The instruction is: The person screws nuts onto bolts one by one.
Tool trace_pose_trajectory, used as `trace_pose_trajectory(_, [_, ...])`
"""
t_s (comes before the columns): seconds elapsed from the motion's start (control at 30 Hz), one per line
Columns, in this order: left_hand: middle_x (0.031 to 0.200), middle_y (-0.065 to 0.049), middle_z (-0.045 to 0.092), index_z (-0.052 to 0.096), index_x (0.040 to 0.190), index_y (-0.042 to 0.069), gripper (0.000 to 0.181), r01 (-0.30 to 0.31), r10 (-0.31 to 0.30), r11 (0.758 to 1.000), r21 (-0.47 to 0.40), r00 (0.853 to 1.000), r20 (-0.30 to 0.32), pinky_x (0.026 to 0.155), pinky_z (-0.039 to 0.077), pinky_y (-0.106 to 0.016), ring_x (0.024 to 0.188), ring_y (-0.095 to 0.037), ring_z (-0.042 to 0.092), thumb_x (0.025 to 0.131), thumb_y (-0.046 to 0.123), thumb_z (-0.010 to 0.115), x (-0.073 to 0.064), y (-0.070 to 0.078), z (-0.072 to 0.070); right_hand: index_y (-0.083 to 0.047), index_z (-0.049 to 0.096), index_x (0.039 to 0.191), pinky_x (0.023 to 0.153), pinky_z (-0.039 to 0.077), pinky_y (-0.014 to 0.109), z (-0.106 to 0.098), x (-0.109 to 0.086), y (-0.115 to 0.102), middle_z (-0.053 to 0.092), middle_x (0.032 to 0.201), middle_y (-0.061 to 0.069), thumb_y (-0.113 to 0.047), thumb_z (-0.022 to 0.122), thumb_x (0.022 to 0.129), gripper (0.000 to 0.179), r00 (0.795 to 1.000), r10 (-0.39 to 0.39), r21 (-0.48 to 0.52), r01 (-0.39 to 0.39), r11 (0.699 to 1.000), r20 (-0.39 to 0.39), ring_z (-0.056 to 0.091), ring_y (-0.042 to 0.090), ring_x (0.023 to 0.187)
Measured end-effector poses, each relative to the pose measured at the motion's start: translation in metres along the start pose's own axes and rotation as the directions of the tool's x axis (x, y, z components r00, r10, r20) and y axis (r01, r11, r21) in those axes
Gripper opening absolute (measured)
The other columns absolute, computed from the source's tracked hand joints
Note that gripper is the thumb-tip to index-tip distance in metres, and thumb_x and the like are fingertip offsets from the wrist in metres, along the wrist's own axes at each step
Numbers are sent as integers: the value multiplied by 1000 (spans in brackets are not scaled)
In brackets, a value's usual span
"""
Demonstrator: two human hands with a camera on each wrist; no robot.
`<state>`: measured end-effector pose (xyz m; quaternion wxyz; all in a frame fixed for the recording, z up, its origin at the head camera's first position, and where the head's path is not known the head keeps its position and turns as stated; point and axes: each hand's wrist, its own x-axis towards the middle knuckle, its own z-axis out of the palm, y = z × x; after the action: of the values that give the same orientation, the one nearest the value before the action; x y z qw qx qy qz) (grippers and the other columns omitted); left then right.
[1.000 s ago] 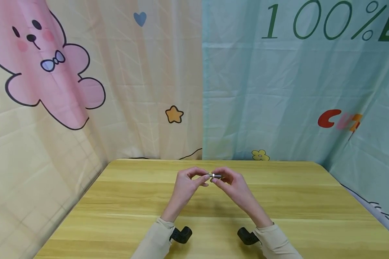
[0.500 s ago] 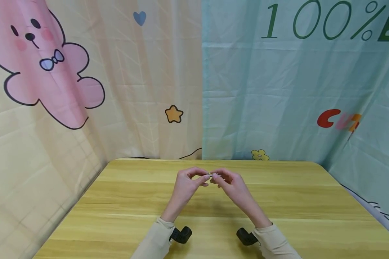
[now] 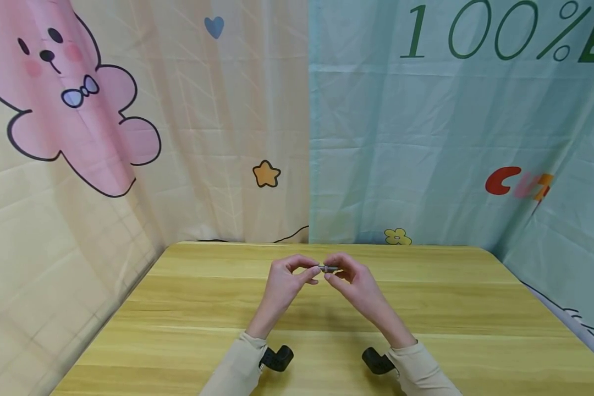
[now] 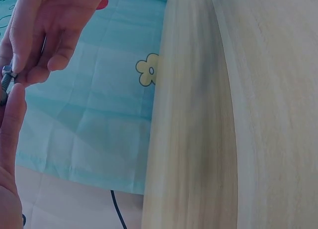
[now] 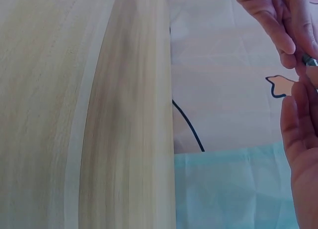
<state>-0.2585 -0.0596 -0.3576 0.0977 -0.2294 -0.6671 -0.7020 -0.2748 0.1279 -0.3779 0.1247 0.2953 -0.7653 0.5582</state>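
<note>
A small metal bolt [image 3: 333, 269] lies level between my two hands, above the table. My left hand [image 3: 289, 279] pinches one end of it between thumb and fingertips. On the shank sits a nut [image 3: 326, 269], with the thumb and index fingertip of my right hand [image 3: 355, 278] curled round it, below and above. The left wrist view shows the threaded shank of the bolt [image 4: 5, 83] near the left edge, partly cut off. In the right wrist view a bit of the bolt [image 5: 310, 61] shows at the right edge, largely hidden by fingers.
Under both hands spreads a wood-grain table [image 3: 203, 308]. Its far edge runs close to a cream curtain [image 3: 188, 137] and a light blue curtain [image 3: 401, 137]. Black wrist mounts [image 3: 278, 359] stick out from the sleeves [image 3: 237, 367] over the near part of the table.
The right thumb and index finger came together over the nut half a second ago and now stand wider, leaving the nut and shank visible again. The left hand has stayed in place.
</note>
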Motion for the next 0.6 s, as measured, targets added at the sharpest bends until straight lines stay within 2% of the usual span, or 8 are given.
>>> trace_pose_trajectory(0.2, [93,-18,69,71,95,-10,10,5,-5,1000,-7,1000,2,72,60,-38,91,-40,65,89,-3,70,0,2,0,-12,66,111,86,56,34,0,-1,-1,67,105,3,-15,68,95,17,999,36,5,-36,999,-7,66,19,98])
trace_pose_trajectory(0.3, [93,-19,69,71,95,-10,9,3,-3,1000,-3,1000,5,72,60,-37,91,-40,66,89,-3,70,0,2,0,-12,68,107,82,57,39,-1,-1,-2,69,97,3,-22,66,96,15,998,60,17,-60,998,-4,67,20,90])
trace_pose_trajectory(0.47, [93,-19,69,71,95,-8,9,5,-5,1000,22,1000,12,72,60,-37,87,-32,67,89,-2,70,-1,3,2,-14,72,97,75,58,41,-1,-1,-4,70,84,4,-34,61,99,22,992,122,-13,-122,992,-25,66,20,78])
trace_pose_trajectory(0.53, [93,-19,69,71,95,-9,9,5,-6,1000,24,1000,12,71,60,-37,86,-31,67,89,-1,70,-1,3,2,-15,72,99,76,57,43,-1,-1,-4,70,85,5,-37,60,99,25,990,141,-17,-141,990,-28,65,21,79])
trace_pose_trajectory(0.6, [93,-19,69,71,95,-9,9,5,-6,1000,24,1000,12,71,60,-37,87,-32,67,89,-2,70,-1,3,2,-16,71,106,79,56,42,-1,-1,-5,70,95,4,-36,61,98,23,989,147,-16,-148,989,-29,65,19,87])
